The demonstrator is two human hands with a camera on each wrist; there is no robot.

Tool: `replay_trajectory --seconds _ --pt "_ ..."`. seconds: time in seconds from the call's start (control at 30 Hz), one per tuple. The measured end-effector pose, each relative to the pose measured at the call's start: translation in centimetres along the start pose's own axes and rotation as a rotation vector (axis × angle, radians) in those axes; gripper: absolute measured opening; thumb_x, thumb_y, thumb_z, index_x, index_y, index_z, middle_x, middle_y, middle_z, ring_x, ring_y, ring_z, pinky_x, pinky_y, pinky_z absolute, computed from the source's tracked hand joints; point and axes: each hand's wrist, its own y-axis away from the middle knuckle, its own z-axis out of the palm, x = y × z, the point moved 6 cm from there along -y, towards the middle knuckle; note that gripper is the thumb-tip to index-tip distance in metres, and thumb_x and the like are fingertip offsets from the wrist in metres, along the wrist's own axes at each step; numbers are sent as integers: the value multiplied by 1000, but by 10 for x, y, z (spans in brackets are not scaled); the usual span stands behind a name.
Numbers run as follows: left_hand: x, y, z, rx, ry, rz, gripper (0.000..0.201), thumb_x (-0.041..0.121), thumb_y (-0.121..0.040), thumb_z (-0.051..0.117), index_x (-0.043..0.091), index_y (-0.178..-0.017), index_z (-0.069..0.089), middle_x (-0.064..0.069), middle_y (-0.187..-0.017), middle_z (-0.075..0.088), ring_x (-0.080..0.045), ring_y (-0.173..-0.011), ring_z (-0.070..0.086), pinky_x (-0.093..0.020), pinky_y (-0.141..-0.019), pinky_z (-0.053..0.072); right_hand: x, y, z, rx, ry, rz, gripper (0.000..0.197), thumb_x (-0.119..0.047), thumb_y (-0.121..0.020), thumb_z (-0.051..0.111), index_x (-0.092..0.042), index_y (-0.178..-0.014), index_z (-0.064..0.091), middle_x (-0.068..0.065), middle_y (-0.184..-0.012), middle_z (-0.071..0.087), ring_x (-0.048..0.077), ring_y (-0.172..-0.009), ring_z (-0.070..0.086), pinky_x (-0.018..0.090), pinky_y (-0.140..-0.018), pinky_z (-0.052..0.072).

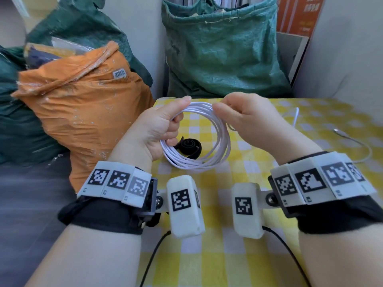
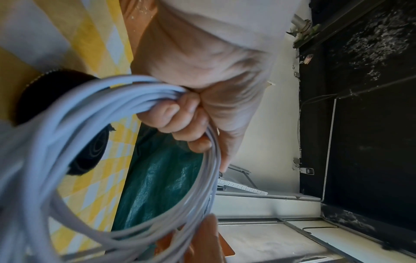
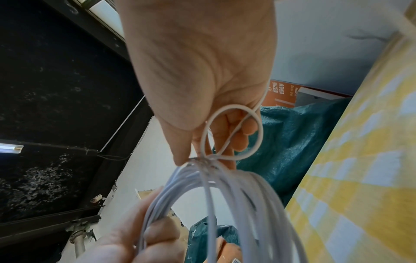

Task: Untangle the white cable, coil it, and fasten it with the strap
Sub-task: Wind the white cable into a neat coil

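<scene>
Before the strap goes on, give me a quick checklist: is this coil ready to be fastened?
1. Coil held: ok. The left hand grips the white cable coil.
2. Loops gathered: ok, stacked in one ring.
3. All cable wound in: not ok. A loose tail lies on the tablecloth, and a small stray loop sits at the right hand.
4. Strap within reach: ok. The black strap lies rolled on the cloth under the coil.
5. Free hand for the strap: not ok. The right hand pinches the cable.
</scene>
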Motion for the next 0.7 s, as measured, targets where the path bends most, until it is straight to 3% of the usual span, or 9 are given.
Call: replay_trajectory --seconds 0.07,0.27,0.37,0.43,0.5,0.6,0.7 --pt "0 0 -1 31 12 3 45 38 -86 63 19 -55 36 8 -37 19 -7 -32 15 -22 -41 14 4 -1 2 -3 48 28 26 -41 -92 53 -21 -78 61 -10 -60 53 3 -53 45 21 -50 35" --pt "1 -3 -14 124 76 11 43 39 -85 64 20 -58 37 8 -38 21 -7 -32 16 -19 -38 17 17 -2 -2 -41 160 127 43 -46 -90 54 -5 -85 70 4 -56 49 19 -52 43 28 -56 36" --pt "-1 -4 -18 157 129 -2 42 40 -84 64 20 -58 39 9 -37 21 -8 -32 16 -18 -37 18 17 -1 -2 -47 198 114 12 -21 -89 58 -19 -86 70 -6 -68 61 13 -59 55 23 -53 41" --pt "-2 -4 -19 171 188 -17 42 41 -84 64 20 -58 39 9 -37 20 -8 -32 15 -18 -36 18 18 0 -1 -83 204 114 25 -3 -85 54 -26 -86 65 -7 -80 67 11 -66 63 24 -54 49" --pt "-3 -5 -20 173 258 -31 43 42 -85 64 20 -58 39 9 -37 19 -8 -32 14 -19 -36 17 22 1 0 -125 187 145 34 5 -83 52 -26 -89 63 -8 -80 65 8 -65 63 25 -56 52" --pt "-4 -6 -22 191 379 -27 44 44 -86 62 19 -57 40 8 -37 19 -8 -31 15 -18 -35 17 21 2 6 -177 149 121 43 10 -78 56 -24 -105 60 -10 -82 62 11 -76 61 30 -77 54" --pt "-3 -8 -21 195 489 -13 45 46 -87 59 20 -56 40 8 -35 19 -7 -29 16 -18 -33 18 16 4 15 -244 70 86 49 8 -79 57 -26 -113 53 -11 -90 61 10 -83 63 28 -63 57"
